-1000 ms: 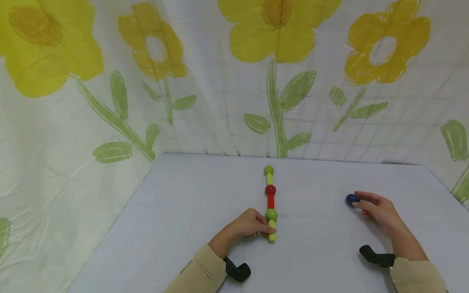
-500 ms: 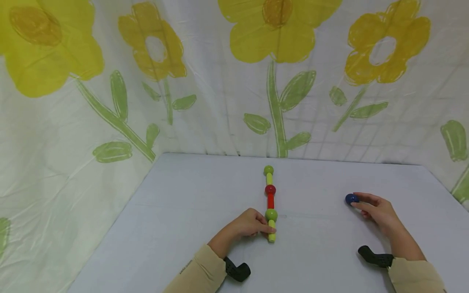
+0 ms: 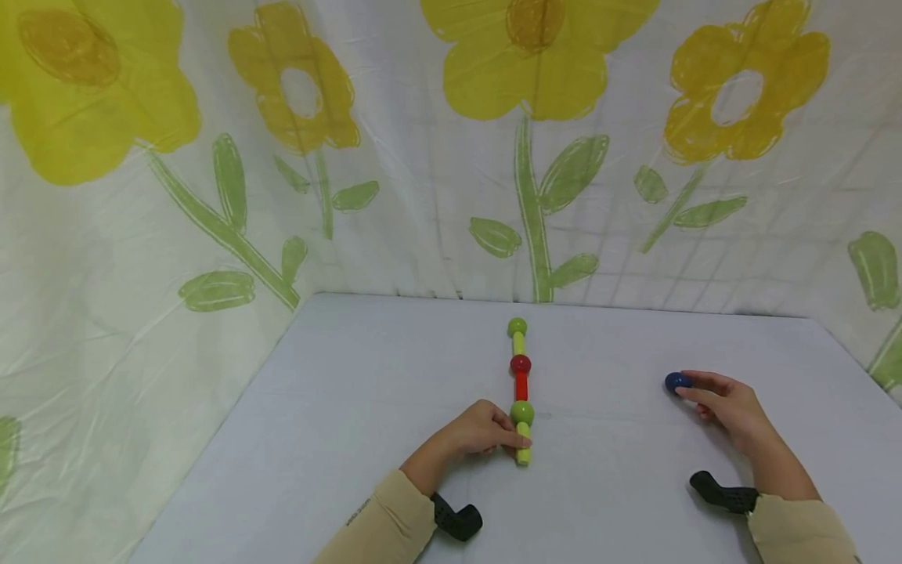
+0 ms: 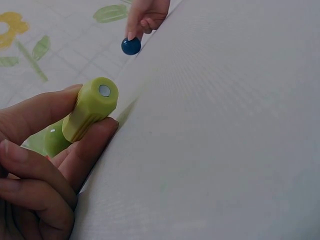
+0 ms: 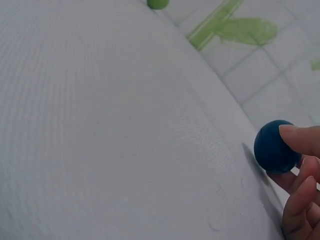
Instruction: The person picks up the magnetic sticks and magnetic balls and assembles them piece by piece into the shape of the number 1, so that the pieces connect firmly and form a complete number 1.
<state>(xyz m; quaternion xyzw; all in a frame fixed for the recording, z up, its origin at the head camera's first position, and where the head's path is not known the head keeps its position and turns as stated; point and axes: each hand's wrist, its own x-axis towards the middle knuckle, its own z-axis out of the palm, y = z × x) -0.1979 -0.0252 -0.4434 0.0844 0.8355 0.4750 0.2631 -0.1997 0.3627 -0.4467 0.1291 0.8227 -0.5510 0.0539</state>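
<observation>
A straight chain of toy balls and rods lies on the white table, pointing away from me in the head view. From its far end come a green ball (image 3: 517, 327), a yellow-green rod, a red ball (image 3: 520, 363), a red rod (image 3: 521, 386) and a second green ball (image 3: 522, 412). At the near end my left hand (image 3: 481, 428) pinches another yellow-green rod (image 4: 90, 112) between thumb and fingers. A round silvery disc shows in that rod's free end. Off to the right, my right hand (image 3: 729, 406) holds a dark blue ball (image 5: 275, 146) by thumb and fingertips, apart from the chain.
The white table (image 3: 366, 368) ends at a back edge against a flower-printed curtain (image 3: 416, 180). Black curved devices sit at both wrists, one by the left sleeve (image 3: 460, 522) and one by the right sleeve (image 3: 722, 493). Bare tabletop separates the chain from the blue ball.
</observation>
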